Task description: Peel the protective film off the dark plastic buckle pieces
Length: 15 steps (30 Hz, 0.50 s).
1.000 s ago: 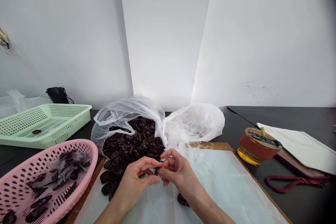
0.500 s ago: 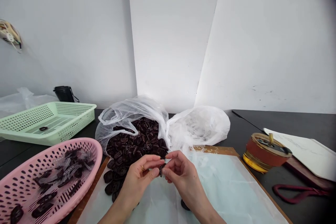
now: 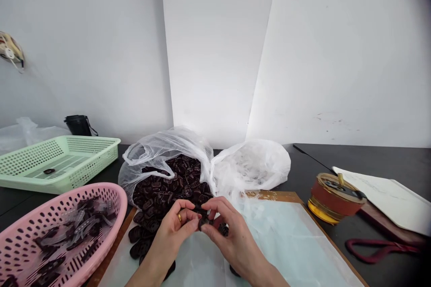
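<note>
My left hand (image 3: 170, 233), with a gold ring, and my right hand (image 3: 234, 237) meet over the covered board. Their fingertips pinch a small dark brown piece (image 3: 204, 220) between them; the fingers partly cover it, so its full shape is hidden. Another dark piece (image 3: 223, 229) shows by the curled fingers of my right hand; I cannot tell if they hold it. Just behind, a heap of similar dark oval pieces (image 3: 183, 177) spills out of a clear plastic bag (image 3: 161, 141). To its right, a white plastic bag (image 3: 256, 163) contains translucent bits.
A pink basket (image 3: 116, 197) at left contains dark pieces and translucent strips. Behind it stands a green basket (image 3: 97, 161), with a black cup (image 3: 79, 124) beyond. Right of the light-covered board (image 3: 286, 233) are a tape roll (image 3: 335, 199), dark red scissors (image 3: 373, 249) and a notebook (image 3: 387, 197).
The view has shifted slightly, so surroundings sit a little lower and further left. My fingers have shifted around the dark piece, and a second dark piece now shows by my right fingers.
</note>
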### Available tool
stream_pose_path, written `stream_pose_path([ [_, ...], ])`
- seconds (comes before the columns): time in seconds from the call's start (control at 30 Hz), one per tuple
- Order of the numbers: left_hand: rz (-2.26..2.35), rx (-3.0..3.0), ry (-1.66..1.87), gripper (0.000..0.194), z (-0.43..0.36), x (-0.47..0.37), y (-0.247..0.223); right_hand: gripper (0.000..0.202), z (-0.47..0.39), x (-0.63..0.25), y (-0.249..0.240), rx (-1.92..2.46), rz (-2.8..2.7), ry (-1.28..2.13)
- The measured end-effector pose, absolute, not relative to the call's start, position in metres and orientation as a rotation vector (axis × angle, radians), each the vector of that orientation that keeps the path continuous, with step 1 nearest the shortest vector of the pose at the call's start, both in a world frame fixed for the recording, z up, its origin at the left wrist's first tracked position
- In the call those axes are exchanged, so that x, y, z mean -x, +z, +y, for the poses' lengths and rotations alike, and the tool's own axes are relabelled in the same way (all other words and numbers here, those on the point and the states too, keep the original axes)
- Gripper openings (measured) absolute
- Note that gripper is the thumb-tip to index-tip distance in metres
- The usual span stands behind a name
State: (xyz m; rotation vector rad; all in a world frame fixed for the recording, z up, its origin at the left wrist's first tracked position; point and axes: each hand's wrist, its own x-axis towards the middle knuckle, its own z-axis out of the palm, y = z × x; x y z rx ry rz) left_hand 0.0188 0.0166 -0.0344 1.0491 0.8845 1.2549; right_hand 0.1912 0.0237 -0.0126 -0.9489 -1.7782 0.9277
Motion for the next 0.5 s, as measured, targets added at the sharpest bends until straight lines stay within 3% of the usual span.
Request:
stream_pose_path([
  [0.23,0.923,-1.082,1.258,0.019,0.012,-0.022,-0.028,0.036,0.022,-0.191,-0.013,0.877,-1.967,0.825],
  [0.5,1.119,-1.139,1.441,0.020,0.013,-0.017,-0.020,0.028,0.026,-0.186,-0.028,1.039,-2.017,0.362],
])
